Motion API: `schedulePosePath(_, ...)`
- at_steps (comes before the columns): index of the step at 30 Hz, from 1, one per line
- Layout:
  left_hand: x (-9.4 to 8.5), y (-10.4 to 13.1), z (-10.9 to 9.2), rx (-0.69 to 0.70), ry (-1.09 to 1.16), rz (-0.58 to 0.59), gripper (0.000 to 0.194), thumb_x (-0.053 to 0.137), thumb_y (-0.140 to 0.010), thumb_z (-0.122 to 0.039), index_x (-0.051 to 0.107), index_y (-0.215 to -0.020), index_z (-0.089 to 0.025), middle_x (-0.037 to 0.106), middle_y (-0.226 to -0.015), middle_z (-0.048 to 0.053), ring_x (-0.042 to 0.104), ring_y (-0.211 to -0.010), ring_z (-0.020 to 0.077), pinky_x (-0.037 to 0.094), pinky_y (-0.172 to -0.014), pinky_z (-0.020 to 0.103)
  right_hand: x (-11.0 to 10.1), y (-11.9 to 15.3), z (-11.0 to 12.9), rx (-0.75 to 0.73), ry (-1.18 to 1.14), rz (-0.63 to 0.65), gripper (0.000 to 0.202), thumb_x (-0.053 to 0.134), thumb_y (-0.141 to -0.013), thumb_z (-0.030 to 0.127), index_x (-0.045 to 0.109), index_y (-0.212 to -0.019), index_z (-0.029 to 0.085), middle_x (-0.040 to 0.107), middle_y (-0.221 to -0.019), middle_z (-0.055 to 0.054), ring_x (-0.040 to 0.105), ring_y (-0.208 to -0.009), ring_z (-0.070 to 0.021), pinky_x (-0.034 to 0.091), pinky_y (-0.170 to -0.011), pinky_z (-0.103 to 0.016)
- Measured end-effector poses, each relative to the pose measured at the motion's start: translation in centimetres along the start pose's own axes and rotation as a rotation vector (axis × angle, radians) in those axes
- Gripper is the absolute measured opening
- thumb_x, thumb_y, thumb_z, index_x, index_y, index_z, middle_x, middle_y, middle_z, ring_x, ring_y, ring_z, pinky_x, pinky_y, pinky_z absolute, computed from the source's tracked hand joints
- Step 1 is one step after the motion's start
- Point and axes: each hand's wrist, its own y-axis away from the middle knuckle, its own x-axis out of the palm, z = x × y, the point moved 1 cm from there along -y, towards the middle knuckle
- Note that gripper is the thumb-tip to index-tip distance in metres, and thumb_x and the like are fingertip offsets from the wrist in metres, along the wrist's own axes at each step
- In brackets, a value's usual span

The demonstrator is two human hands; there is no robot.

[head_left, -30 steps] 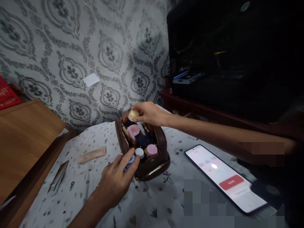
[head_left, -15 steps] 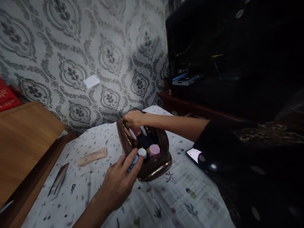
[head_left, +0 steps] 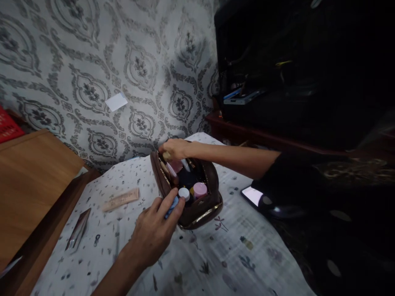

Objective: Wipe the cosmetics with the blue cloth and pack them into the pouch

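A brown zip makeup bag (head_left: 208, 207) lies unzipped on the white patterned cloth. Inside it show a pink-lidded jar (head_left: 200, 189), a white round cap (head_left: 184, 194), a pink tube-like item (head_left: 172, 169) and darker things I cannot make out. My left hand (head_left: 159, 224) is at the bag's near left side, thumb and finger closed around a small light blue item (head_left: 171, 206). My right hand (head_left: 175, 149) reaches into the bag's far end with curled fingers; a pale yellowish bit shows beside them, and their tips are hidden.
A beige tube (head_left: 121, 200) and a shiny brown packet (head_left: 78, 230) lie on the cloth (head_left: 123, 176) to the left. A lit phone (head_left: 253, 195) rests at the right, by a black sleeve. A wooden cabinet (head_left: 37, 176) stands left, a dark screen (head_left: 293, 74) right.
The view has shifted slightly. My right hand has turned a little at the bag's far end, showing more of the yellowish bit. My left hand keeps its place on the blue item.
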Motion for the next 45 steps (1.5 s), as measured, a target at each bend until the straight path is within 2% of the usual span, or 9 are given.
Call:
schedulePosePath(4, -0.1, 0.1, 0.2, 0.028, 0.024, -0.031, 0.043, 0.044, -0.093, -0.005, 0.059, -0.133, -0.015, 0.066, -0.133, 0.014, 0.065, -0.095, 0.0225, 0.052, -0.061, 0.028, -1.7, 2.6, -0.5, -0.007, -0.02, -0.114, 0.031, 0.062, -0.088, 0.029, 0.073, -0.114, 0.017, 0.074, -0.108, -0.013, 0.069, -0.098, -0.0277, 0.043, -0.066, -0.029)
schedulePosePath(8, 0.3, 0.4, 0.1, 0.025, 0.047, -0.056, 0.042, 0.047, -0.094, -0.006, 0.059, -0.133, -0.014, 0.066, -0.13, 0.017, 0.065, -0.095, 0.0224, 0.052, -0.065, 0.027, -2.3, 6.0, -1.1, -0.064, -0.177, -0.227, 0.028, 0.067, -0.084, 0.029, 0.074, -0.106, 0.014, 0.073, -0.094, -0.008, 0.065, -0.082, -0.0193, 0.038, -0.064, -0.027)
schedulePosePath(12, 0.8, 0.4, 0.0, 0.02, 0.062, -0.109, 0.037, 0.048, -0.095, -0.008, 0.062, -0.129, -0.013, 0.066, -0.127, 0.019, 0.065, -0.093, 0.0214, 0.051, -0.066, 0.027, -1.3, 8.5, -1.3, -0.187, -0.369, -0.179, 0.024, 0.072, -0.08, 0.027, 0.074, -0.1, 0.014, 0.069, -0.08, -0.001, 0.059, -0.073, -0.0139, 0.037, -0.065, -0.025)
schedulePosePath(16, 1.1, 0.3, 0.1, 0.03, 0.116, -0.138, 0.036, 0.048, -0.094, -0.008, 0.063, -0.127, -0.012, 0.065, -0.128, 0.02, 0.064, -0.091, 0.0207, 0.053, -0.07, 0.029, -0.2, 9.8, -1.5, -0.257, -0.447, -0.148, 0.018, 0.073, -0.078, 0.025, 0.074, -0.093, 0.015, 0.067, -0.078, 0.001, 0.058, -0.071, -0.0128, 0.038, -0.066, -0.025)
schedulePosePath(23, 1.5, 0.9, 0.2, 0.03, 0.161, -0.138, 0.04, 0.05, -0.093, -0.007, 0.062, -0.131, -0.012, 0.061, -0.132, 0.021, 0.063, -0.092, 0.0219, 0.055, -0.072, 0.032, 0.6, 10.4, -1.1, -0.197, -0.491, -0.054, 0.002, 0.066, -0.082, 0.018, 0.067, -0.083, 0.019, 0.065, -0.073, 0.003, 0.056, -0.064, -0.0109, 0.036, -0.059, -0.024)
schedulePosePath(27, 1.7, 1.2, 0.2, 0.015, 0.16, -0.144, 0.042, 0.052, -0.092, -0.008, 0.061, -0.132, -0.015, 0.059, -0.138, 0.019, 0.062, -0.091, 0.0206, 0.054, -0.068, 0.03, 1.1, 10.8, -0.9, -0.223, -0.505, -0.006, 0.007, 0.061, -0.082, 0.014, 0.062, -0.083, 0.021, 0.062, -0.069, 0.005, 0.054, -0.06, -0.0104, 0.035, -0.058, -0.023)
schedulePosePath(35, 1.7, 1.6, 0.1, -0.003, 0.156, -0.095, 0.049, 0.052, -0.089, -0.005, 0.06, -0.135, -0.019, 0.039, -0.159, 0.014, 0.061, -0.091, 0.0192, 0.053, -0.067, 0.029, 1.8, 9.7, -1.0, -0.256, -0.567, 0.011, 0.007, 0.059, -0.086, 0.017, 0.06, -0.08, 0.02, 0.062, -0.071, 0.004, 0.055, -0.061, -0.0103, 0.035, -0.057, -0.024)
schedulePosePath(41, 1.0, 1.0, 0.2, 0.007, 0.136, -0.076, 0.045, 0.05, -0.091, -0.008, 0.06, -0.133, -0.019, 0.057, -0.14, 0.014, 0.062, -0.091, 0.02, 0.054, -0.067, 0.029, 2.5, 8.9, -0.5, -0.371, -0.455, -0.056, 0.01, 0.057, -0.087, 0.014, 0.056, -0.078, 0.019, 0.064, -0.082, -0.001, 0.055, -0.069, -0.0126, 0.038, -0.061, -0.025)
schedulePosePath(45, -0.3, -1.0, -0.1, -0.021, 0.086, 0.061, 0.043, 0.045, -0.092, -0.014, 0.059, -0.133, -0.011, 0.067, -0.123, 0.014, 0.066, -0.088, 0.0206, 0.055, -0.057, 0.028, 2.8, 8.4, -0.2, -0.307, -0.398, -0.015, 0.01, 0.058, -0.084, 0.01, 0.058, -0.08, 0.018, 0.064, -0.083, -0.002, 0.055, -0.072, -0.0139, 0.038, -0.065, -0.025)
